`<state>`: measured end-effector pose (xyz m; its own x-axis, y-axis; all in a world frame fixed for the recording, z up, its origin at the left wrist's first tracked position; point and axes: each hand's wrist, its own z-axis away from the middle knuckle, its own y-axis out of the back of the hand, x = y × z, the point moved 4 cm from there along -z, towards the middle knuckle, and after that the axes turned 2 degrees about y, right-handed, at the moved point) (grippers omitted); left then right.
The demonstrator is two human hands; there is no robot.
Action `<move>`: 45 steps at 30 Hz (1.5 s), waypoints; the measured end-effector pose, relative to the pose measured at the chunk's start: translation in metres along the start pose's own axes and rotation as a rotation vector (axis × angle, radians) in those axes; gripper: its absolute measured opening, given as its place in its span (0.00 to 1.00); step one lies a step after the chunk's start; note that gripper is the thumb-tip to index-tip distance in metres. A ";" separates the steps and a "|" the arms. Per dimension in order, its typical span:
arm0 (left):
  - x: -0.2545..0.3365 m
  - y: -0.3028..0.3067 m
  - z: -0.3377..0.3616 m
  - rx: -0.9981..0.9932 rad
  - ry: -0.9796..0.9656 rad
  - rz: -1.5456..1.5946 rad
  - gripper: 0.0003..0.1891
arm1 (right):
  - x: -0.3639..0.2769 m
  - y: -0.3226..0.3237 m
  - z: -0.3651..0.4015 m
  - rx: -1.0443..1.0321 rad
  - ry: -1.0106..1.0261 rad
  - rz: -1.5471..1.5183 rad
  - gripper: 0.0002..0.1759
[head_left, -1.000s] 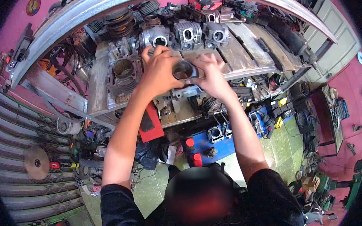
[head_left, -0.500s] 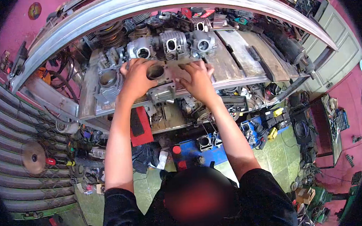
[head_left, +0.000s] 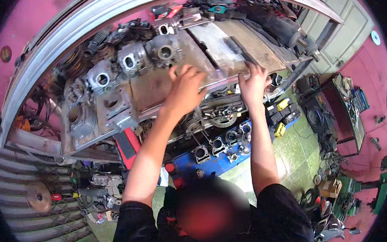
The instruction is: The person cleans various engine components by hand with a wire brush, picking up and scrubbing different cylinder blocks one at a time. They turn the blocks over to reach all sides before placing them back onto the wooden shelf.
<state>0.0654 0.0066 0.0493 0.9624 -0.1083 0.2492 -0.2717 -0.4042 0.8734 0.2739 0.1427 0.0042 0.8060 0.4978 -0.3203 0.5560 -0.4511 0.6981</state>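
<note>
My left hand (head_left: pixel 186 87) is over the front of the wooden bench top (head_left: pixel 151 86), its fingers spread and nothing in them. Farther right, my right hand (head_left: pixel 254 82) is at the bench's front edge, thumb and fingers apart, fingertips right at the near end of a dark strip (head_left: pixel 238 48). An engine cylinder block (head_left: pixel 121 110) sits on the left of the bench, beside another finned cylinder (head_left: pixel 81 118). Behind them stand three cylinder heads, a left one (head_left: pixel 101 78), a middle one (head_left: pixel 132 60) and a right one (head_left: pixel 164 51) nearest my left hand.
A metal frame bar (head_left: pixel 107 15) arches over the bench. Below, a blue surface (head_left: pixel 187 165) holds several gaskets or cylinder parts (head_left: pixel 218 144). At the back right lies a dark cylindrical part (head_left: pixel 276 25). A side table (head_left: pixel 341 107) stands by the pink wall.
Both hands have left the cylinder block and moved right along the bench. The view has turned right, so the engine parts appear farther left.
</note>
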 end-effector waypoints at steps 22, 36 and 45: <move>0.068 -0.149 -0.153 0.218 -0.444 -0.236 0.11 | 0.068 -0.039 -0.016 -0.100 0.017 -0.207 0.27; 0.011 0.027 0.018 0.417 -0.339 -0.176 0.10 | -0.135 0.048 0.052 -0.090 0.166 -0.620 0.41; -0.091 0.116 0.156 0.443 -0.032 -0.057 0.31 | -0.256 0.074 0.121 -0.159 0.318 -0.537 0.37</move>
<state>-0.0529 -0.1721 0.0628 0.9772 -0.1002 0.1871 -0.1966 -0.7595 0.6201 0.1332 -0.1073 0.0603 0.3104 0.8298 -0.4637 0.8090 0.0255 0.5872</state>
